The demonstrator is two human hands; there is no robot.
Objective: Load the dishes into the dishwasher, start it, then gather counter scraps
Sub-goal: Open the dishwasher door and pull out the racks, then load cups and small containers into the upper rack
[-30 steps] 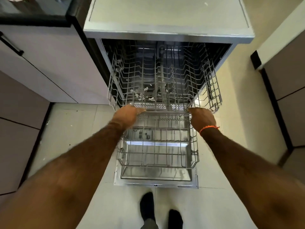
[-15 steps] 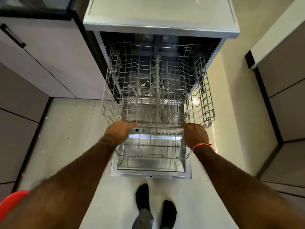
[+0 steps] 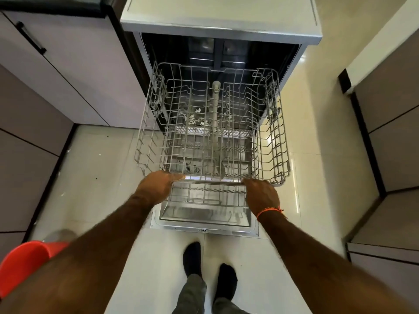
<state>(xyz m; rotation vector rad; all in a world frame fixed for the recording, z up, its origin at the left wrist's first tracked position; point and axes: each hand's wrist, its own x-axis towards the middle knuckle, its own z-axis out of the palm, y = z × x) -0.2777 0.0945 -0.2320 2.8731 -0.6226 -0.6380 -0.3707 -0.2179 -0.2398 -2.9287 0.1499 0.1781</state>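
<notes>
Clearly, both hands are on the front edge of the upper rack [image 3: 213, 123], which stands far out of the dishwasher [image 3: 221, 23] and hangs above the lower rack [image 3: 204, 200] and the open door [image 3: 204, 228].

At about 9 o'clock of that front edge, the left hand [image 3: 156, 185] grasps the left corner; its fingers curl over the front rail [image 3: 208, 181] and the thumb points along the rail toward 3 o'clock. Between the two hands the rail runs from 9 o'clock to 3 o'clock, so the long axis of this edge lies across the body of the person, while the rack slides along the line from 6 o'clock to 12 o'clock. At about 3 o'clock, the right hand [image 3: 261, 194], with an orange thread [image 3: 268, 211] on the wrist, grips the right corner of the same rail, the fingers closed around it.

The rack holds no dishes; only some small white bits show at its back. Both hands are equally near, one on each corner, so I judge that the coming move is a straight pull or push along the 6–12 line, and an uneven force could turn the rack on its rails. No dishes are in view; a red object [image 3: 27, 259] shows at 8 o'clock, low left.
</notes>
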